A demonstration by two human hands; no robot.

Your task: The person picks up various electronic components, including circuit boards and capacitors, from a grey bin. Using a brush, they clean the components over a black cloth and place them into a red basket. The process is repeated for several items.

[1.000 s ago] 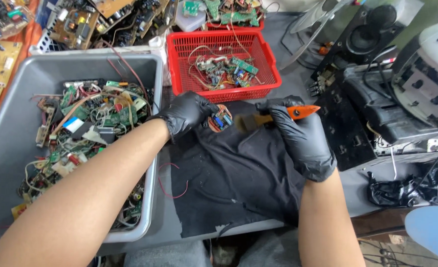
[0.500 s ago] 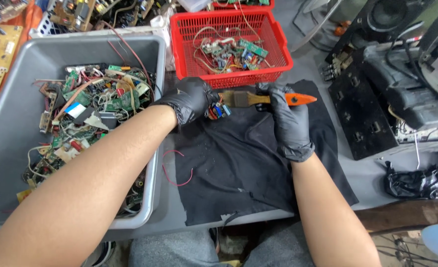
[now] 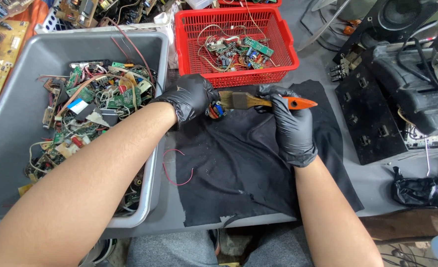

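Observation:
Both my hands wear black gloves. My left hand (image 3: 192,96) grips a small circuit board (image 3: 217,110) with coloured parts, held just above a black cloth (image 3: 248,163). My right hand (image 3: 290,123) holds a paintbrush (image 3: 258,101) with a wooden handle and an orange end; its bristles touch the small board. Most of the board is hidden by my left fingers.
A grey tub (image 3: 16,99) at left holds several circuit boards and wires. A red basket (image 3: 189,54) with more boards stands behind the cloth. Black electronic cases (image 3: 392,113) lie at right. A loose red wire (image 3: 177,165) rests on the cloth's left edge.
The view has shifted, so hands and cloth sit lower in the picture. The brush stays against the small board; the right hand has turned slightly.

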